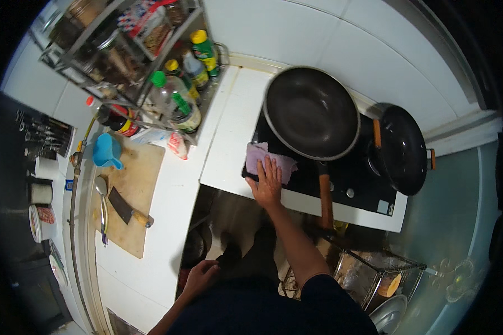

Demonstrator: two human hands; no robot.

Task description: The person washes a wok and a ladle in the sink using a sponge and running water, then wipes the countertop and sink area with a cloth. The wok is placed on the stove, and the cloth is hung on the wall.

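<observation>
My right hand (269,184) lies flat, fingers spread, on a pink-purple cloth (255,157) at the left front corner of the black cooktop (306,176). Beside it a large dark wok (312,111) sits on the cooktop, its wooden handle pointing toward me. A second black wok (404,148) with wooden handles is tilted at the cooktop's right side. My left hand (203,274) hangs near my body at the counter's edge, its fingers loosely bent and nothing visible in it.
On the left counter a cutting board (128,180) holds a cleaver (121,205), a spoon (102,188) and a blue plastic scoop (107,150). A metal rack (159,58) with jars and bottles stands in the corner. A wire basket cart (377,272) is at my lower right.
</observation>
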